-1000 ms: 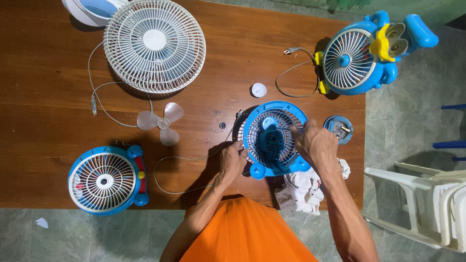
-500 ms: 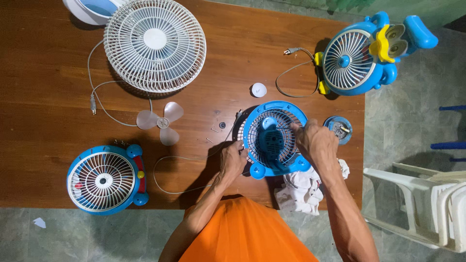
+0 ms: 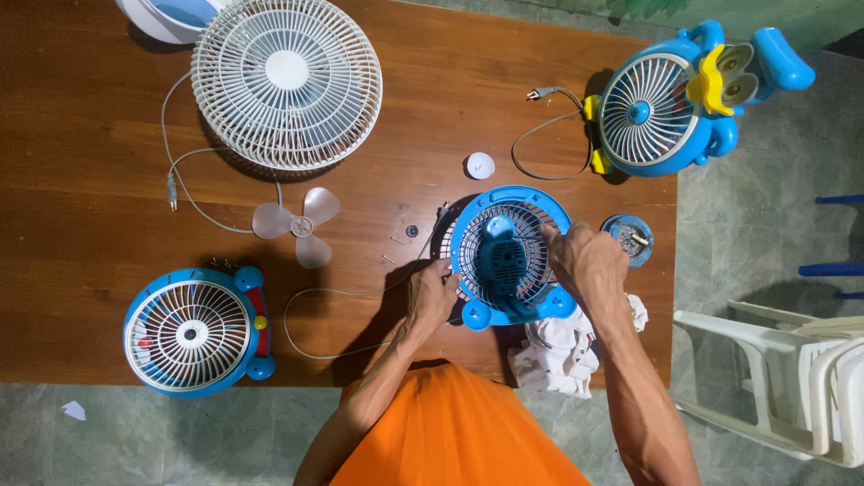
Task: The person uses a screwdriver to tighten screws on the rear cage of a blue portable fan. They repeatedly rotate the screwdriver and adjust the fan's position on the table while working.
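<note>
Fan in hand: small blue fan, lying grille-down on the wooden table near its near edge, right of centre. You're looking at its back, motor housing up.
Left hand: wrapped around the fan's left rim, fingers curled on the grille edge.
Right hand: clamped on the right rim of the same fan. So both hands grip one fan, one on each side.
Loose bits: clear three-blade propeller lying flat to the left of the fan, a couple of tiny screws and a dark washer between them. White round cap just beyond the fan.
Little dish: blue round tray right next to the right hand, with small parts in it, can't tell what exactly.
Rag: white crumpled cloth hanging over the near table edge, under the right forearm.
Other fans: big white fan far left, blue cartoon-shaped fan far right, blue round fan near left.
Off the table: white plastic chair on the right.
</note>
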